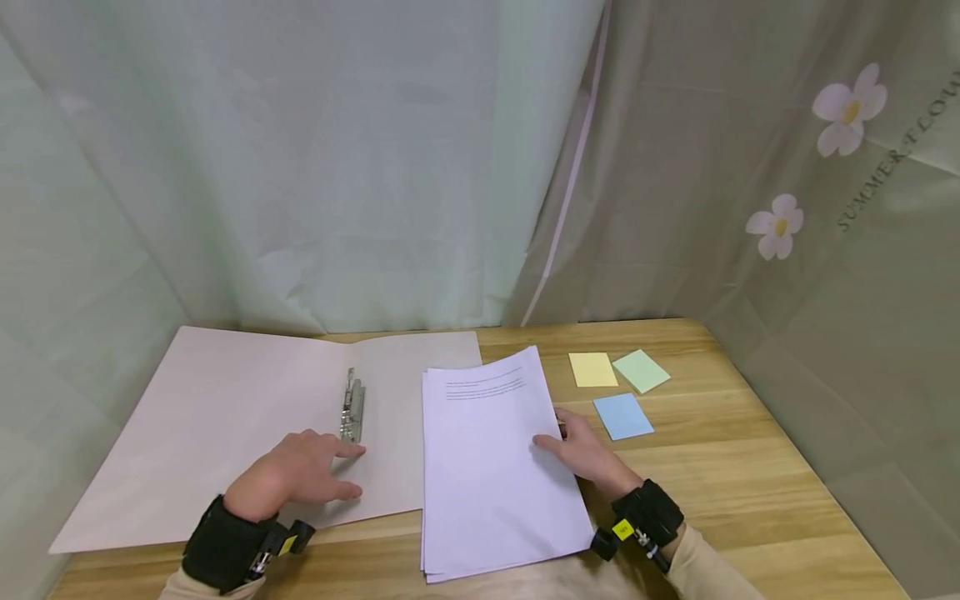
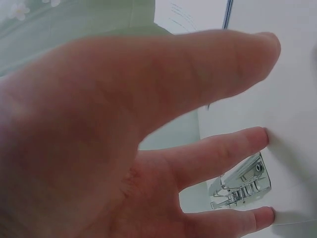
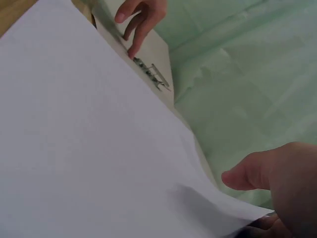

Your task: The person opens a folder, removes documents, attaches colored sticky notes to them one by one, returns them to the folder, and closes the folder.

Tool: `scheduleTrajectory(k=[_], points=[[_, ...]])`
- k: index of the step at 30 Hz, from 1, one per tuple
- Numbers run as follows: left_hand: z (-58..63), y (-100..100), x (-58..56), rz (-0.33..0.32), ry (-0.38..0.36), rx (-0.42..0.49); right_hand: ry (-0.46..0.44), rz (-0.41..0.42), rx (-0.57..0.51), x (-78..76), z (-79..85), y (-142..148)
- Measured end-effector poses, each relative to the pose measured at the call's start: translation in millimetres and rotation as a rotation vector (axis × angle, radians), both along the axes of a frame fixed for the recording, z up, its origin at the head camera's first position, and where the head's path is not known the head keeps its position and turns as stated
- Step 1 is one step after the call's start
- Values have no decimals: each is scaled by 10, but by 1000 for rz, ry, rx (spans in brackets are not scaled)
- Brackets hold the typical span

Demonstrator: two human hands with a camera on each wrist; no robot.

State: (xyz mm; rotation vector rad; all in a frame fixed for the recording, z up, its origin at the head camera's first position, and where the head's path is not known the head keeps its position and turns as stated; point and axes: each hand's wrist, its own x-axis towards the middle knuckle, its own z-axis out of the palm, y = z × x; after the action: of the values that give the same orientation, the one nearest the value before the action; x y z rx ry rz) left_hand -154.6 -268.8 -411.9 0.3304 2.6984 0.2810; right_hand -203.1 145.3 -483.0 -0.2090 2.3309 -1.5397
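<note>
An open white folder (image 1: 247, 400) lies flat at the left of the table, with a metal clip mechanism (image 1: 352, 408) near its fold. My left hand (image 1: 307, 471) is over the folder, fingers spread and holding nothing. Its fingertips touch the surface on either side of the clip in the left wrist view. To the right, a stack of printed paper (image 1: 495, 475) overlaps the folder's right part. My right hand (image 1: 588, 454) holds the stack by its right edge, thumb above and fingers beneath, largely hidden. That edge bends upward in the right wrist view.
Yellow (image 1: 593, 370), green (image 1: 641, 371) and blue (image 1: 623, 416) sticky-note pads lie to the right of the paper. The wooden table (image 1: 765, 492) is bounded by hanging curtains (image 1: 390, 167) at the back and sides.
</note>
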Motion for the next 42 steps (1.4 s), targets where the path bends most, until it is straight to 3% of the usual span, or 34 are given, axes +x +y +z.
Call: scheduleTrajectory(k=[7, 15, 22, 31, 42], points=[[-8, -7, -9, 4, -14, 3, 0, -83, 85, -13, 99, 81], [5, 0, 2, 9, -12, -5, -17, -72, -22, -116, 223, 302], [-2, 9, 2, 11, -2, 6, 44, -103, -57, -163, 321, 507], [-14, 12, 10, 15, -8, 1, 82, -90, 4, -219, 290, 377], [20, 34, 13, 34, -15, 7, 125, -53, 56, -251, 371, 161]])
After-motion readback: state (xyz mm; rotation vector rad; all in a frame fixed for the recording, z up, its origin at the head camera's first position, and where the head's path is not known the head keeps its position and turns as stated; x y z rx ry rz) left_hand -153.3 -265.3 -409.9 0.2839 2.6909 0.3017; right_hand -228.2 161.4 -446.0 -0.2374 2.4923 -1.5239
